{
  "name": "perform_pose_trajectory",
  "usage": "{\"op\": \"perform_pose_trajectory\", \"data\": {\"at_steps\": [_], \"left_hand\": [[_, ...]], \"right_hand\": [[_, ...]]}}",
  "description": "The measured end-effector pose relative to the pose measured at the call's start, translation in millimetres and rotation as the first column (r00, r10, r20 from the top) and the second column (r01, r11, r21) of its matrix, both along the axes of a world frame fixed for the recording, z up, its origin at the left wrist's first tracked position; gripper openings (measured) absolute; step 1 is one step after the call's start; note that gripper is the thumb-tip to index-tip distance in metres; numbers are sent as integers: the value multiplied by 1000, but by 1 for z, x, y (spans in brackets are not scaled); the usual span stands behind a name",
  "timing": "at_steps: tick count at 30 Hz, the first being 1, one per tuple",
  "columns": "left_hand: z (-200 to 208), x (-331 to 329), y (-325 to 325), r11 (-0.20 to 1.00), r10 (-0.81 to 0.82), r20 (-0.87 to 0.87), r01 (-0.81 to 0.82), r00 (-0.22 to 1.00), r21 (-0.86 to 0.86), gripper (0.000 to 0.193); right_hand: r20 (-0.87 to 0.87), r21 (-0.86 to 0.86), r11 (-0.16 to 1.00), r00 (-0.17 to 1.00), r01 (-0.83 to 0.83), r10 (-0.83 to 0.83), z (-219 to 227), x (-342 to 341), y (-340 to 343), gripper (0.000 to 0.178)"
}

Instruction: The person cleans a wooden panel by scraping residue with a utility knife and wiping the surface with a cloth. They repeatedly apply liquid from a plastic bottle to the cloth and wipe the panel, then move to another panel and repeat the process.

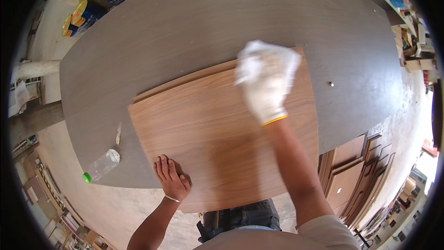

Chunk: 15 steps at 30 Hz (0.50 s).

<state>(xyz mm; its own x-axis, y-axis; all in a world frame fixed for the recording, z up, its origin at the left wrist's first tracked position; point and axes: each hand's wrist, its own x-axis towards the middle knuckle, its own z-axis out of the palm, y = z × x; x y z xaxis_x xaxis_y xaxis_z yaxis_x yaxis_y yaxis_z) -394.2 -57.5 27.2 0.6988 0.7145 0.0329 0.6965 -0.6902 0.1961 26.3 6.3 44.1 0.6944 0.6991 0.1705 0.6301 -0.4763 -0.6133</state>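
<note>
A brown wood-grain board point(203, 125) lies flat in front of me, with the edge of a second board point(185, 82) showing beneath its far side. My left hand point(173, 178), bare and with a band at the wrist, rests with fingers stretched on the board's near left edge. My right hand point(267, 90) wears a white knit glove with a yellow cuff. It presses a white cloth point(289, 60) to the board's far right part. Motion blurs this hand and the cloth, and the fingertips are hard to make out.
The boards lie on a large grey table point(194, 23). A clear plastic bottle point(104, 164) with a green cap lies at left, near a thin strip point(119, 133). A small metal piece point(331, 84) sits at right. Brown panels point(347, 176) lean beyond the table; tins point(87, 14) stand far left.
</note>
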Motion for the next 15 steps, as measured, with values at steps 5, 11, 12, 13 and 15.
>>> {"op": "perform_pose_trajectory", "data": {"at_steps": [5,11,12,13,15], "left_hand": [[2,-11,-1,1000,2,-24,-3,1000,-4,63],[2,-6,0,1000,3,-5,-3,1000,6,65],[3,-3,1,1000,0,-6,0,1000,8,65],[5,-3,2,1000,-1,-14,2,1000,12,64],[6,-3,-1,1000,-7,-21,6,1000,-3,64]], "right_hand": [[182,-198,868,853,-455,489,-19,-17,3,37],[401,-162,986,916,42,27,-30,69,-40,41],[357,-106,991,933,82,-39,-26,48,-28,40],[41,-47,998,998,-35,37,-11,13,-12,41],[-60,-39,958,958,-283,280,-3,-58,15,49]]}}
